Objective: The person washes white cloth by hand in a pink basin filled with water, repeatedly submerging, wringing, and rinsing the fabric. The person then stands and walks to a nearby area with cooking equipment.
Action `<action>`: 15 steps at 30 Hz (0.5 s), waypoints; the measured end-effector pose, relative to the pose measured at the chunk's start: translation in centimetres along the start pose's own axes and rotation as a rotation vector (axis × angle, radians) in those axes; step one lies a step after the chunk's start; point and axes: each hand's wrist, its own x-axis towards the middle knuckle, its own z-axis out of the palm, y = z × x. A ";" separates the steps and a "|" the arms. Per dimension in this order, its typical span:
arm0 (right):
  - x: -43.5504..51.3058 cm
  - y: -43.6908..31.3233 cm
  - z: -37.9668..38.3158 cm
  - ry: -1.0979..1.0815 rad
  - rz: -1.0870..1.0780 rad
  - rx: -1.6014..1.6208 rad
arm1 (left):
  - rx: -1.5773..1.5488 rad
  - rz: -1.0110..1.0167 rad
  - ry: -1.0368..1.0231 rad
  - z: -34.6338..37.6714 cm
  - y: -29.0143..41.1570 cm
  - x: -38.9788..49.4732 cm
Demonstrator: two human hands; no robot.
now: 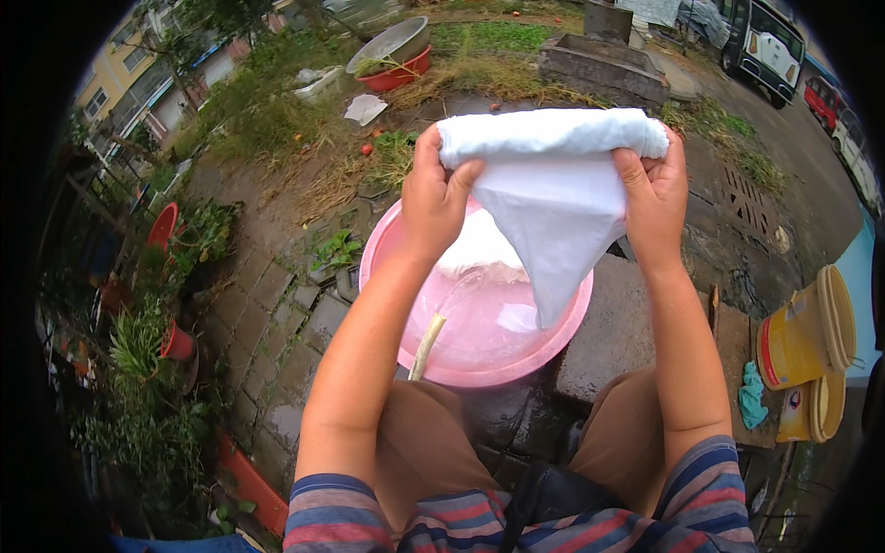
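Both my hands hold up a white cloth (546, 138), rolled or folded thick along its top. My left hand (440, 186) grips its left end and my right hand (651, 183) its right end. A thin part of the cloth hangs in a point over a pink plastic basin (477, 377), its tip low over or at the water. In the basin are clear water and more white fabric (480, 249). A pale hose (427, 345) hangs over the near rim, its end above the water.
Yellow plastic buckets (795, 339) and a teal cloth (752, 397) are at the right. A stone slab (608, 318) adjoins the basin. Plants and a red pot (178, 342) line the left. Farther off are stacked basins (394, 55), a concrete trough (601, 69) and parked vehicles (764, 48).
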 end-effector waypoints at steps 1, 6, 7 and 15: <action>0.0 0.1 -0.3 -0.001 0.000 0.010 | 0.226 0.066 -0.041 -0.5 0.2 -0.1; -1.4 0.7 -0.1 0.027 0.028 0.026 | 0.009 0.076 0.041 0.5 0.4 -0.4; -1.9 0.8 0.2 0.040 0.039 0.030 | -0.235 -0.007 0.089 1.3 0.2 -0.6; -3.3 1.1 0.8 0.119 0.030 0.089 | -0.032 0.138 0.168 2.2 -1.1 -1.3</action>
